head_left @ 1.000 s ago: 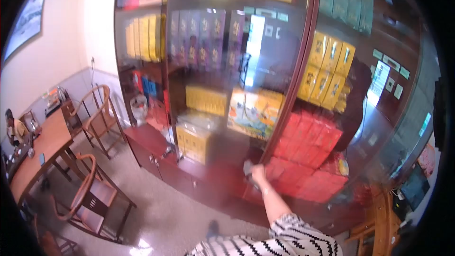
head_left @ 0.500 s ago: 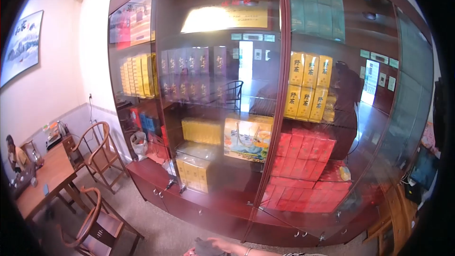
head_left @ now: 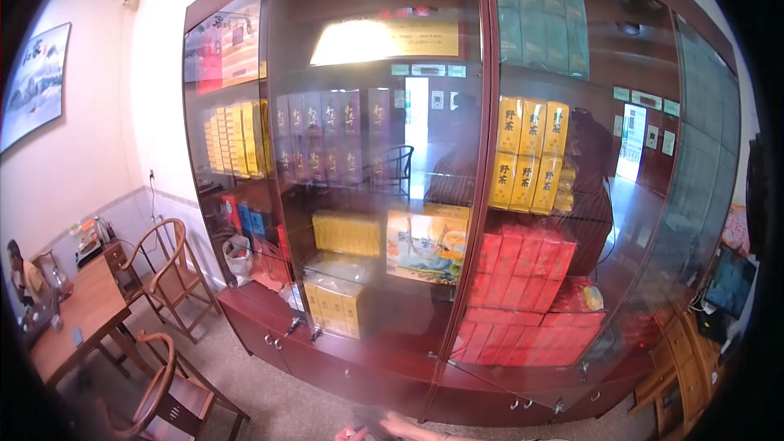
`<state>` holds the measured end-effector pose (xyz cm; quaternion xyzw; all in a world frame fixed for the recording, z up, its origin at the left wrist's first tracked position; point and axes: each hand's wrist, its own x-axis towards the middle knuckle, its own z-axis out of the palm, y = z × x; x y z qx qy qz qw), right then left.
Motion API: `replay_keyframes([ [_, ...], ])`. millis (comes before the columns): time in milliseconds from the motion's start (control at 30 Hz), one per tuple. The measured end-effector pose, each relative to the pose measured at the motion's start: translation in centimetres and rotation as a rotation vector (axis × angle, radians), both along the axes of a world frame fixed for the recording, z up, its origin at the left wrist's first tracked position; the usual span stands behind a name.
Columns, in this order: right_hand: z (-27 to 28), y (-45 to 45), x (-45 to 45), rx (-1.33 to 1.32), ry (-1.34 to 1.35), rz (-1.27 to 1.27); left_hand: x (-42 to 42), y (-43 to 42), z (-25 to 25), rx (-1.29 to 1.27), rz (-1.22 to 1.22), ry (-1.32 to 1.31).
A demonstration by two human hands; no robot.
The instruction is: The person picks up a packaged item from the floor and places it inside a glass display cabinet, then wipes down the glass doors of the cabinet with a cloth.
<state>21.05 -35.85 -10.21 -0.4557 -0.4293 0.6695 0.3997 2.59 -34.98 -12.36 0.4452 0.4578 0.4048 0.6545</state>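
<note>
Low at the bottom edge, my left hand [head_left: 351,434] and my right hand [head_left: 400,425] are close together, both partly cut off by the frame. A dark grey cloth [head_left: 372,420] is between them, with the fingers of both hands closed on it. In front stands a tall dark red cabinet [head_left: 359,371] with glass doors. Behind the glass are yellow boxes [head_left: 531,155], red boxes [head_left: 523,269], purple boxes [head_left: 331,135], green boxes [head_left: 543,20] and a picture box [head_left: 425,245].
Wooden armchairs [head_left: 167,278] and a wooden table [head_left: 90,306] stand at the left, where another person [head_left: 28,278] sits. A wooden drawer unit [head_left: 678,351] and a dark screen [head_left: 729,282] are at the right. A framed picture [head_left: 34,86] hangs on the left wall.
My right hand was reaching to the cabinet's lower front with the cloth; it has drawn back to my left hand. The view has tilted up, showing more of the cabinet's top.
</note>
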Motion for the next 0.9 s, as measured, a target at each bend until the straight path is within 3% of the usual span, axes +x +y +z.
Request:
replay_keyframes([
  [167, -6.1, 4.1, 0.3, 0.068, -0.498, -0.128, 0.2, 0.6, -1.0, 0.079, 0.140, -0.010],
  [233, -7.1, 5.7, -1.0, 0.088, -0.697, -0.178, -0.3, 0.4, 0.9, 0.141, 0.143, 0.029],
  [267, -7.3, 5.8, -1.1, 0.143, -0.692, -0.278, -0.3, 0.5, 1.9, 0.175, 0.160, 0.048],
  [333, -2.1, 5.5, -2.0, 0.258, -0.677, -0.478, -0.5, 1.1, 2.8, 0.178, 0.215, 0.086],
  [433, 1.6, 6.8, -2.0, 0.384, -0.522, -0.291, -0.4, 2.4, 4.9, 0.241, 0.229, 0.169],
  [467, -1.0, 8.3, -2.5, 0.679, -0.298, -0.136, -0.1, 2.9, 4.9, 0.256, 0.222, 0.148],
  [567, 0.2, 6.9, -3.3, -0.036, 0.149, 0.051, 0.4, 5.6, 1.3, 0.357, 0.106, 0.242],
  [633, 0.5, 8.3, -3.3, -0.134, 0.276, -0.059, 0.8, 6.1, 4.1, 0.251, 0.029, 0.141],
  [700, 0.6, 9.3, -3.2, -0.242, 0.400, -0.170, 1.7, 6.2, 6.4, 0.348, 0.045, 0.086],
  [733, -6.6, 12.7, -3.9, -0.210, 0.483, -0.395, 2.2, 6.3, 6.8, 0.392, 0.050, 0.058],
  [800, -2.6, 13.9, -0.4, 0.039, 0.059, -0.447, 3.0, 7.0, 5.6, 0.315, 0.170, 0.002],
  [833, 2.3, 14.6, 1.3, 0.018, 0.131, -0.414, 3.2, 7.5, 4.9, 0.277, 0.230, -0.026],
  [867, 7.1, 15.3, 2.5, 0.223, 0.105, -0.521, 3.2, 8.0, 4.4, 0.314, 0.243, -0.056],
  [900, 4.1, 20.4, 5.9, 0.474, -0.076, -0.669, 2.7, 8.5, 3.5, 0.276, 0.238, 0.002],
])
